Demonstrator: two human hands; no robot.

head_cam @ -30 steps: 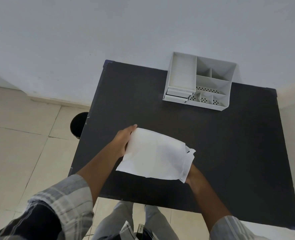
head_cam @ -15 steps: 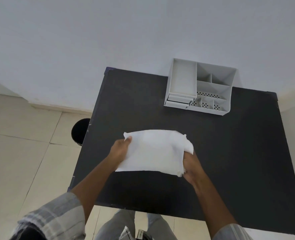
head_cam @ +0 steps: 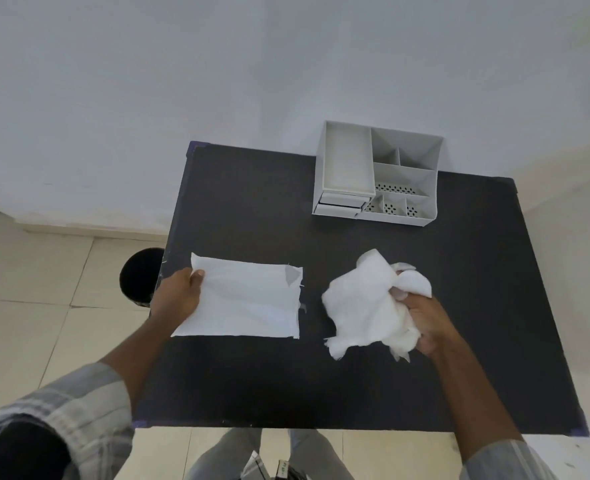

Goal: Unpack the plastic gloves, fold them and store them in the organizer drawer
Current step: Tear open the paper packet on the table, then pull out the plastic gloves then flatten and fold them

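A flat white packet (head_cam: 248, 301) lies on the black table (head_cam: 321, 386), left of centre, its torn end facing right. My left hand (head_cam: 179, 296) grips the packet's left edge. A crumpled white bundle of plastic gloves (head_cam: 366, 303) is out of the packet, to its right. My right hand (head_cam: 425, 320) is shut on the bundle's right side. The white organizer (head_cam: 378, 173) stands at the table's far edge, its two small drawers (head_cam: 340, 204) at the front left, both closed.
A round black bin (head_cam: 139, 277) stands on the tiled floor by the table's left edge. A white wall runs behind the table. My legs show below the near edge.
My right hand has pulled the bundle of gloves out of the packet and moved it to the right. The packet has flattened in my left hand.
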